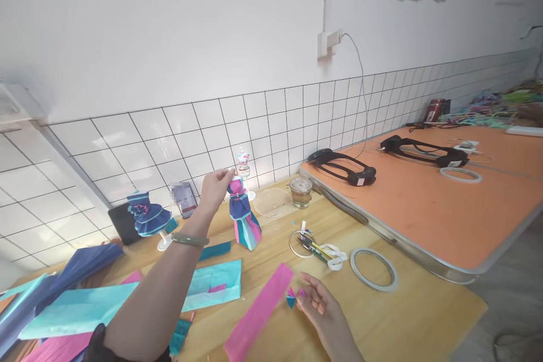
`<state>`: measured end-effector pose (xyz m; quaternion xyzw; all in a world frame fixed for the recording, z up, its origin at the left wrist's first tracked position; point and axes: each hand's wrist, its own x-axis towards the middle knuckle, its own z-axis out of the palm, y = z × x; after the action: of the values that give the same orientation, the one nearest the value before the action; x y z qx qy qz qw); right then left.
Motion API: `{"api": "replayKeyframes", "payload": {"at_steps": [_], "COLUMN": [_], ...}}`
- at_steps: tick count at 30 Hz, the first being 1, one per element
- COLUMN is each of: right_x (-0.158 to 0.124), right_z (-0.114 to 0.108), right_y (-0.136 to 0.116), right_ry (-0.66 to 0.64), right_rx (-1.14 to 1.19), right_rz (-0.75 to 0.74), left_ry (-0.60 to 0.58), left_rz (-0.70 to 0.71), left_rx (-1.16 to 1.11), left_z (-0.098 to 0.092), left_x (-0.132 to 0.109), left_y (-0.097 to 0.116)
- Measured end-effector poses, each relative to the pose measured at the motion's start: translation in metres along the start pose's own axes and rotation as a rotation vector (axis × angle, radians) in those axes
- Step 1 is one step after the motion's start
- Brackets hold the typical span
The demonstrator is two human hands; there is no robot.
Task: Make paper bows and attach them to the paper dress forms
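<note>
Pinching the top of 1 paper dress (242, 218), the left hand (214, 188) closes thumb and fingers on it; the dress stands upright on the table (407, 317). The right hand (320, 308), well apart, grips 1 small pink-and-blue fan (291, 297) at its fingertips, just beside 1 pink strip (258, 314). A 2nd dress (148, 216) stands further left. 2 tape rings (374, 269) and 2 headsets (343, 167) lie to the right.

A dark blue paper dress (147, 216) stood on its stand at the left, with a phone (185, 199) leaning on the tiled wall just beside it. Teal paper (76, 311) and a pink strip (258, 311) lay on the wooden table (424, 317) — also a glass jar (301, 192) and a tape ring (375, 268). A black headset (343, 168) rested on the orange table (445, 220).
</note>
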<state>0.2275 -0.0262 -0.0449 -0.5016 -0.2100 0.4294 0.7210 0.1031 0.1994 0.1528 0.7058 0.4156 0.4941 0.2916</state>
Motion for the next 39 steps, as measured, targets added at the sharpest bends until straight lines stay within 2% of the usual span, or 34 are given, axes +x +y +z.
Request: {"api": "replayKeyframes", "payload": {"at_steps": [7,13,19,23,28,32,35,39], "right_x": [-0.008,-0.011,-0.009,-0.009,-0.008,-0.009,-0.027,-0.065], "right_z": [-0.002,-0.003,-0.007,-0.008,-0.009,-0.009,-0.002,0.023], "right_y": [-0.026,-0.027,-0.025,-0.024,-0.021,-0.031,-0.055,-0.090], "right_ry": [-0.095,-0.115,-0.111,-0.106,-0.077,-0.066,-0.156,-0.579], "right_rx": [0.017,0.032,0.146,0.179,0.164,0.221,0.287,0.358], "right_rz": [0.100,0.106,0.136,0.150,0.165,0.200,0.264,0.473], "left_ry": [-0.027,-0.094,-0.106,-0.133,-0.105,-0.093,-0.084,-0.064], "left_rz": [-0.017,-0.049,-0.118,-0.157,-0.189,-0.206,-0.205,-0.187], "left_rx": [-0.055,-0.179,-0.299,-0.324,-0.267,-0.210,-0.147,-0.077], "left_z": [-0.017,-0.031,-0.043,-0.042,-0.033,-0.027,-0.024,-0.018], "left_x": [-0.024,-0.046,-0.058,-0.067,-0.076,-0.080,-0.081,-0.083], "left_y": [0.017,0.026,0.035,0.033,0.029,0.025,0.022,0.023]}}
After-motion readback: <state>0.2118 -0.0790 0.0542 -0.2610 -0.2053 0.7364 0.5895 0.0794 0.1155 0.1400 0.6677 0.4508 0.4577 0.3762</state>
